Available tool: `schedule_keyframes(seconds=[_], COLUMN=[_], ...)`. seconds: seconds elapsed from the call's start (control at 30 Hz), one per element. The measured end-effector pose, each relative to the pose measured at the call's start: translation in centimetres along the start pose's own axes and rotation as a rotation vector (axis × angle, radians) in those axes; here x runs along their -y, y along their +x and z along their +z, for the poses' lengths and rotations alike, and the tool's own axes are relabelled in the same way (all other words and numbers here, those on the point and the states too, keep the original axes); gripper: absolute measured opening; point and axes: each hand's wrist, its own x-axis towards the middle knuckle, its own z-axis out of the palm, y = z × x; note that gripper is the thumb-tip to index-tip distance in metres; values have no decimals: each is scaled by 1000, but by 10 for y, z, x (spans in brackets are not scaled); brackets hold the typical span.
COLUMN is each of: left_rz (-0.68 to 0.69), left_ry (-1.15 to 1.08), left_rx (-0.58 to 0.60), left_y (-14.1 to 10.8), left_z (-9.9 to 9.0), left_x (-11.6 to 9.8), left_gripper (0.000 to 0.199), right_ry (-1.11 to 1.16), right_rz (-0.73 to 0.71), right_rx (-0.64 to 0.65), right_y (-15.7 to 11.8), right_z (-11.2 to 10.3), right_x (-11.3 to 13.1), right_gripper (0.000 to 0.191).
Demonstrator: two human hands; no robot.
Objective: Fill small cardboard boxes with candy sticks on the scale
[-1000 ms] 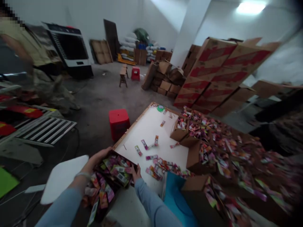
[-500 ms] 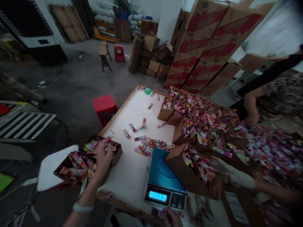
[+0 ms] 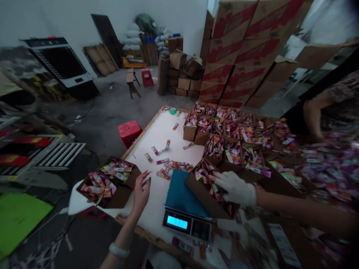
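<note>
My left hand (image 3: 141,190), bare with a pale bangle, hovers over the white table with its fingers loosely apart and nothing visible in them. On its left, two small cartons of colourful stick packets (image 3: 117,170) stand side by side. To its right is a digital scale (image 3: 186,224) with a blue pan and lit display. An open carton (image 3: 200,194) of packets sits tilted on the pan. A gloved hand (image 3: 238,188), apparently a co-worker's, reaches in from the right and touches those packets. My right hand cannot be made out; the bottom edge is blurred.
Loose packets (image 3: 175,166) lie behind the scale, near a roll of green tape (image 3: 173,111). Rows of filled cartons (image 3: 214,145) cover the table's right side. A red stool (image 3: 129,132) stands left. Tall printed boxes (image 3: 238,56) are stacked behind. Another person's arm (image 3: 314,116) is at right.
My left hand has left the cartons at the left and moved right over the table. The gloved hand has moved left onto the packets. A bare hand at the bottom edge no longer shows.
</note>
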Motion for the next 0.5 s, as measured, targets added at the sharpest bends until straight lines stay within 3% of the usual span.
schedule_keyframes(seconds=[0.1,0.17,0.3,0.4,0.47,0.5], left_rz=[-49,-78,-125,-178,-207,-213], left_ry=[33,70,122,135,138,136], left_rx=[-23,-52,-90,-112,-137,-151], left_y=[-23,-39,-68,-83,-89,-90], left_z=[-6,-11,-25,-35,-40,-41], left_x=[2,4,6,5,5,5], left_gripper=[34,36,38,39,39,39], right_ry=[-170,-168,53,358,584,673], right_rz=[-144,-212,-257,-133,108,297], right_rx=[195,240,117,17,-63,-107], right_y=[15,16,-5,-47,-80,-93], right_z=[12,16,8,-4,-6,-3], right_x=[10,16,-10,-57,-85,-93], right_gripper=[48,36,48,45,38,32])
